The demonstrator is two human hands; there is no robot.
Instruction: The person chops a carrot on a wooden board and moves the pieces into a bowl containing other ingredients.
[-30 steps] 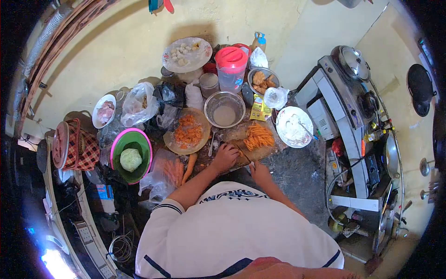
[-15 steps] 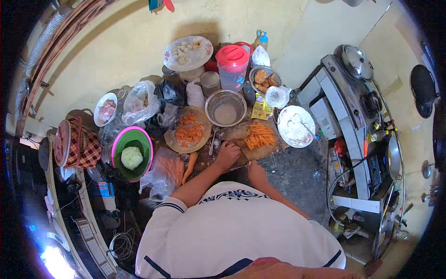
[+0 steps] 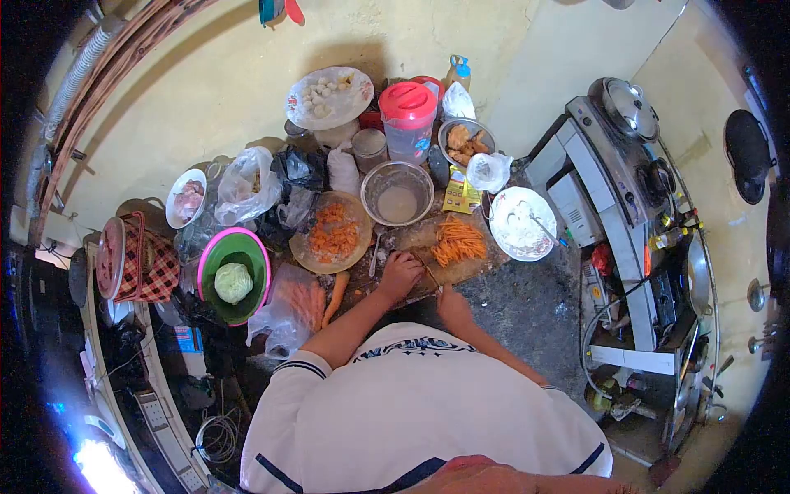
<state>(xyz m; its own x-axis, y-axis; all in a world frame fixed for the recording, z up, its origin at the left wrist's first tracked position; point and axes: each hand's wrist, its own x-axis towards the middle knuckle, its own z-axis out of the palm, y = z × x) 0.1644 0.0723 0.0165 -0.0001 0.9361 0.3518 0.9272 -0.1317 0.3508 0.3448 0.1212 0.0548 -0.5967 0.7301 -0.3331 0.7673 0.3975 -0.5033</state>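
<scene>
On the wooden cutting board (image 3: 471, 269) lies a pile of orange carrot sticks (image 3: 458, 242). My left hand (image 3: 401, 275) rests at the board's left part with its fingers bent down; what is under them is too small to make out. My right hand (image 3: 453, 305) is closed at the board's near edge around the handle of a knife, whose thin dark blade (image 3: 429, 274) points up and left beside my left fingers. Left of my left hand are a spoon (image 3: 376, 252) and a whole carrot (image 3: 336, 296).
Around the board stand a metal bowl of pale batter (image 3: 397, 193), a plate of chopped carrot (image 3: 331, 232), a bowl of white flour (image 3: 522, 224), a green basin with cabbage (image 3: 234, 276) and a red-lidded pitcher (image 3: 408, 123). A stove (image 3: 613, 156) is at the right.
The knife blade now shows between my hands, tilted up and left. My left hand has shifted very slightly left, and the whole view has moved a little.
</scene>
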